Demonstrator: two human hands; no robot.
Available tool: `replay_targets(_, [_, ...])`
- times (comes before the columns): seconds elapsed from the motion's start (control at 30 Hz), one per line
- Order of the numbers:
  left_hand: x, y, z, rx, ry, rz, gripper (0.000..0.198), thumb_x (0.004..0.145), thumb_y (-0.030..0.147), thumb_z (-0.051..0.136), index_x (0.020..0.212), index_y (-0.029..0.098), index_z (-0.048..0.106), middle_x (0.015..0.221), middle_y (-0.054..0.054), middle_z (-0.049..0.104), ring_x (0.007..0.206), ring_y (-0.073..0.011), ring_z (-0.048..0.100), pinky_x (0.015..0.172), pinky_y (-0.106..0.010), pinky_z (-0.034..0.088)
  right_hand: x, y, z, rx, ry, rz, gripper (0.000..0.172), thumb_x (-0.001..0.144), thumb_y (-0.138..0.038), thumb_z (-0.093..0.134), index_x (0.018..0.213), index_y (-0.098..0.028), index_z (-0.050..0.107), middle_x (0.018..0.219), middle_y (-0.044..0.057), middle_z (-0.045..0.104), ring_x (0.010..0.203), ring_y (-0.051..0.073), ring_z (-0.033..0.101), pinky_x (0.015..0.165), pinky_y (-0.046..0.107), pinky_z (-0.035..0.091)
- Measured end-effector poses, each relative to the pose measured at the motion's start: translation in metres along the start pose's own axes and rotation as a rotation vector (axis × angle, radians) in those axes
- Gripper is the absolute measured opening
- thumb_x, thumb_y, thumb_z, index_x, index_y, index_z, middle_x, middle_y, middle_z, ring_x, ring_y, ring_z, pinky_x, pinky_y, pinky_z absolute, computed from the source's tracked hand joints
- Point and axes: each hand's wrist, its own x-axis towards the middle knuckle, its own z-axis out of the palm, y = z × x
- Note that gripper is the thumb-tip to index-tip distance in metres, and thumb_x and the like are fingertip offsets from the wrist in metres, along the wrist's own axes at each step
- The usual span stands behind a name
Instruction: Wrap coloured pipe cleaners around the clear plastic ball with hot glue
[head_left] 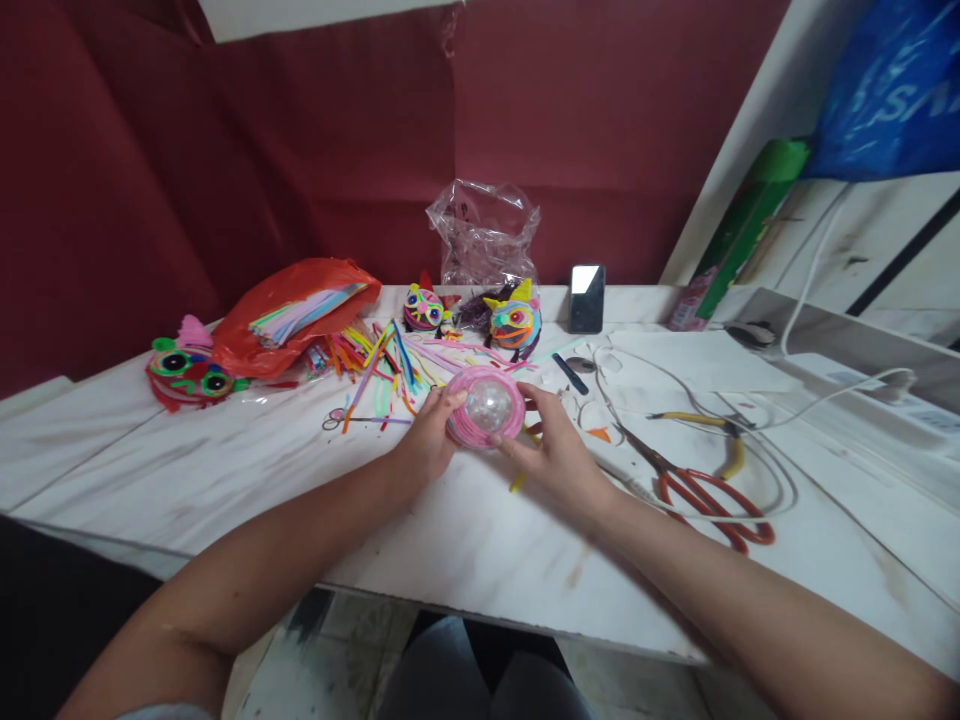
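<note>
Ball (489, 405), in the head view, sits between the left hand (431, 438) and the right hand (553, 442), each grip clamped on its side. Pink strands already ring it, while its clear middle is bare, so the covering looks only part done; no eyes or ears show on it. Behind the ball, two decorated figures (515, 320) have eyes; colourful strips (367, 378) lie to its left, scissors (664, 465) to its right. The white, marbled worktop (225, 490) spreads around it, a dark red covering (330, 160) hangs beyond.
</note>
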Motion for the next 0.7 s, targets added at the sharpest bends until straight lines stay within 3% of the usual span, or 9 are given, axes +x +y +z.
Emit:
replay_targets(0.2, [-0.006,0.001,0.008,-0.012,-0.04,-0.078,0.028,0.075,0.031,0.065,0.097,0.013,0.066,0.09,-0.006,0.073,0.082,-0.0179,0.067,0.078,-0.029,0.053,0.002,-0.001,0.003,-0.052,0.03,0.027,0.058,0.078,-0.043,0.068,0.127,-0.019,0.05,0.121,0.016,0.06,0.116,0.032,0.055,0.093,0.051,0.049])
replay_targets(0.33, [-0.005,0.005,0.01,-0.032,-0.028,-0.134,0.027,0.079,0.031,0.062,0.101,0.015,0.067,0.094,-0.007,0.074,0.084,-0.0204,0.068,0.079,-0.035,0.055,0.011,0.0,0.0,0.162,-0.029,0.146,0.061,0.074,-0.051,0.069,0.125,-0.021,0.051,0.125,0.016,0.059,0.111,0.03,0.057,0.083,0.045,0.053])
replay_targets(0.4, [-0.004,0.008,0.009,-0.052,-0.025,-0.176,0.029,0.082,0.032,0.058,0.105,0.017,0.065,0.098,-0.008,0.074,0.088,-0.0228,0.068,0.083,-0.042,0.056,0.017,0.001,-0.005,0.244,0.005,0.211,0.059,0.074,-0.054,0.066,0.121,-0.021,0.053,0.124,0.015,0.059,0.108,0.028,0.058,0.078,0.042,0.054])
replay_targets(0.47, [-0.003,0.01,0.007,-0.07,0.007,-0.212,0.029,0.083,0.033,0.058,0.108,0.018,0.064,0.099,-0.007,0.074,0.091,-0.0242,0.069,0.086,-0.047,0.055,0.022,0.004,-0.013,0.229,0.121,0.251,0.048,0.077,-0.052,0.061,0.114,-0.021,0.056,0.115,0.013,0.062,0.101,0.026,0.06,0.074,0.04,0.053])
replay_targets(0.57, [0.002,0.013,0.0,-0.071,0.069,-0.23,0.026,0.082,0.032,0.061,0.106,0.021,0.064,0.094,-0.004,0.074,0.088,-0.0233,0.069,0.088,-0.049,0.054,0.026,0.013,-0.027,0.109,0.271,0.28,0.024,0.08,-0.039,0.052,0.095,-0.021,0.059,0.084,0.005,0.064,0.073,0.02,0.059,0.063,0.034,0.05])
replay_targets(0.63, [0.007,0.013,-0.006,-0.05,0.09,-0.205,0.024,0.081,0.029,0.061,0.103,0.021,0.065,0.088,-0.002,0.075,0.083,-0.0216,0.069,0.089,-0.049,0.054,0.031,0.022,-0.036,0.006,0.291,0.255,0.016,0.08,-0.031,0.047,0.086,-0.021,0.059,0.067,0.0,0.058,0.061,0.017,0.054,0.058,0.031,0.046])
replay_targets(0.7, [0.013,0.013,-0.012,-0.032,0.073,-0.175,0.023,0.081,0.028,0.06,0.102,0.02,0.065,0.086,-0.002,0.075,0.083,-0.0208,0.07,0.09,-0.048,0.053,0.039,0.031,-0.045,-0.077,0.304,0.206,0.016,0.079,-0.025,0.044,0.082,-0.021,0.059,0.064,0.0,0.057,0.061,0.018,0.054,0.061,0.032,0.046])
